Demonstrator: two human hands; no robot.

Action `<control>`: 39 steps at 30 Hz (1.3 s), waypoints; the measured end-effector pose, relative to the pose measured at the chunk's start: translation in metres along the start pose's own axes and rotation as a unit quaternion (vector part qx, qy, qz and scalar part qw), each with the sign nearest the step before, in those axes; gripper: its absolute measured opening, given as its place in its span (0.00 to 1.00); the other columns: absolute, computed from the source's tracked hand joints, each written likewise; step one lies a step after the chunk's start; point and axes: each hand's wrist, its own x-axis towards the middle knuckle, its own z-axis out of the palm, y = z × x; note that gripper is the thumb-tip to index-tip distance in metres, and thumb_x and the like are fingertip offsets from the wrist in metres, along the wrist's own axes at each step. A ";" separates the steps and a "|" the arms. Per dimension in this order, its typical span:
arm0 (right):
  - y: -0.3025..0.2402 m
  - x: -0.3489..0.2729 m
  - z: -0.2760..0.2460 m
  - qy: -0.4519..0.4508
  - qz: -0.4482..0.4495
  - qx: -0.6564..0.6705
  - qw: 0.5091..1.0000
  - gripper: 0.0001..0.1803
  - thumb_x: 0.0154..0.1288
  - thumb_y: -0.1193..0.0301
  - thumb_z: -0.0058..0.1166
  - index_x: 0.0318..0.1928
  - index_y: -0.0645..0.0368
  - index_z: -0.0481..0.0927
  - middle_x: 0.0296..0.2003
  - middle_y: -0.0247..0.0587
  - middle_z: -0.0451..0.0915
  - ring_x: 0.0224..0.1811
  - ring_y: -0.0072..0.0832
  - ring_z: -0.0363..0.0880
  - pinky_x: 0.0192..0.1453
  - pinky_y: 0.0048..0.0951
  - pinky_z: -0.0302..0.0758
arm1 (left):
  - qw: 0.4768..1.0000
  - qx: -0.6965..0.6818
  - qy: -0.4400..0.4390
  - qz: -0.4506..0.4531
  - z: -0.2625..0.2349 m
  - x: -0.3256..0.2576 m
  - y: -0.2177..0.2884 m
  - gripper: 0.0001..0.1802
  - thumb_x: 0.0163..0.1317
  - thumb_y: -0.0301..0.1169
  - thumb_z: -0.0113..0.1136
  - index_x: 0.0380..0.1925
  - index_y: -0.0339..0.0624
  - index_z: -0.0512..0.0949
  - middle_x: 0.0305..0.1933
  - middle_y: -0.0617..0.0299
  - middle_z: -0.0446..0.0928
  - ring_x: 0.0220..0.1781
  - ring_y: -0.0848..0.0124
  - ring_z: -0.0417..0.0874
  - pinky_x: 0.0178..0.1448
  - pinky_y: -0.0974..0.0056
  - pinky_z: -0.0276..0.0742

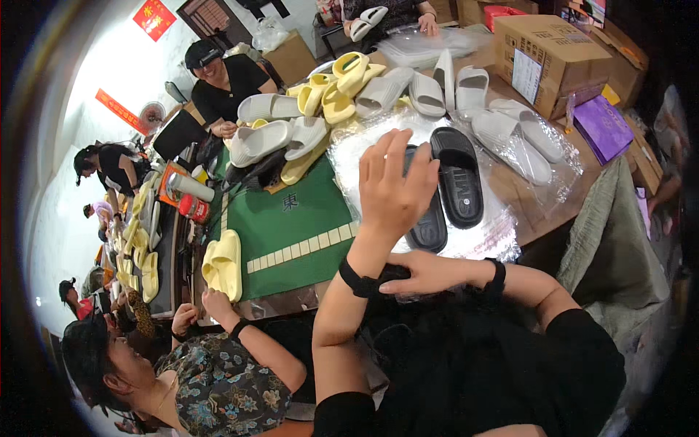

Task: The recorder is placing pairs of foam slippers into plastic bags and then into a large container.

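Observation:
My left hand point(397, 191) is raised with its fingers apart and holds nothing. It covers part of one black slide sandal point(431, 227); whether it touches the sandal I cannot tell. The matching black slide point(460, 178) lies just to the right, sole down, on clear plastic bags point(486, 237). My right hand point(433, 271) reaches across to my left wrist. Its thumb and fingers close round a small dark part of the black wristband point(357, 280) there. Another black band point(496, 277) circles my right wrist.
Yellow slides point(338, 102) and grey slides point(262, 142) are piled ahead. Bagged grey slides point(520, 142) and a cardboard box point(550, 62) are at right. A green mat point(291, 226) with a row of tiles lies left. Co-workers sit around; one handles a yellow slide point(223, 264).

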 end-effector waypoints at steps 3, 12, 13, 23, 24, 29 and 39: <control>0.028 -0.001 -0.031 0.162 -0.120 -0.060 0.978 0.24 0.65 0.54 0.51 0.50 0.63 0.76 0.34 0.45 0.82 0.29 0.28 0.79 0.37 0.27 0.75 | 0.994 -0.064 0.015 -0.083 0.006 -0.023 -0.006 0.13 0.54 0.29 0.60 0.41 0.38 0.77 0.46 0.53 0.74 0.50 0.56 0.74 0.54 0.55 0.68; 0.020 0.031 -0.106 0.265 -0.191 0.588 0.740 0.16 0.71 0.60 0.42 0.39 0.60 0.76 0.28 0.35 0.78 0.28 0.23 0.75 0.35 0.24 0.73 | 0.562 -0.606 -0.367 -0.426 0.029 -0.073 0.077 0.23 0.67 0.38 0.50 0.55 0.31 0.67 0.52 0.55 0.73 0.53 0.71 0.70 0.56 0.65 0.66; 0.014 0.033 -0.100 0.284 -0.198 0.530 0.774 0.15 0.71 0.61 0.42 0.38 0.59 0.76 0.27 0.34 0.78 0.27 0.22 0.75 0.34 0.22 0.72 | 0.562 -0.626 -0.314 -0.440 0.035 -0.084 0.087 0.25 0.66 0.39 0.53 0.53 0.27 0.68 0.53 0.51 0.73 0.54 0.69 0.71 0.58 0.65 0.66; 0.072 0.024 -0.056 0.401 -0.178 -0.376 0.816 0.14 0.58 0.62 0.57 0.40 0.56 0.79 0.32 0.42 0.75 0.36 0.40 0.73 0.40 0.36 0.71 | 0.660 -0.505 -0.449 -0.329 0.031 -0.126 0.104 0.24 0.69 0.41 0.47 0.48 0.26 0.70 0.46 0.42 0.76 0.50 0.52 0.76 0.55 0.58 0.68; 0.081 0.017 -0.061 0.427 -0.094 -0.410 0.800 0.15 0.58 0.59 0.56 0.41 0.55 0.80 0.33 0.43 0.74 0.39 0.41 0.72 0.42 0.37 0.71 | 0.695 -0.467 -0.461 -0.295 0.021 -0.114 0.103 0.18 0.67 0.36 0.50 0.43 0.28 0.73 0.43 0.43 0.76 0.46 0.48 0.76 0.51 0.56 0.70; 0.106 -0.001 -0.084 0.341 0.181 -0.275 0.880 0.21 0.63 0.49 0.46 0.53 0.37 0.79 0.59 0.63 0.62 0.63 0.56 0.57 0.62 0.53 0.57 | 0.873 -0.293 -0.284 -0.268 -0.001 -0.133 0.072 0.09 0.59 0.26 0.56 0.39 0.33 0.75 0.38 0.49 0.77 0.42 0.53 0.78 0.46 0.57 0.73; 0.128 0.049 -0.110 0.287 0.250 -0.311 0.871 0.30 0.63 0.47 0.45 0.56 0.55 0.76 0.69 0.60 0.49 0.70 0.53 0.50 0.66 0.56 0.51 | 0.897 -0.202 -0.313 -0.236 -0.008 -0.182 0.064 0.10 0.57 0.27 0.58 0.34 0.32 0.71 0.56 0.33 0.67 0.50 0.40 0.74 0.51 0.50 0.72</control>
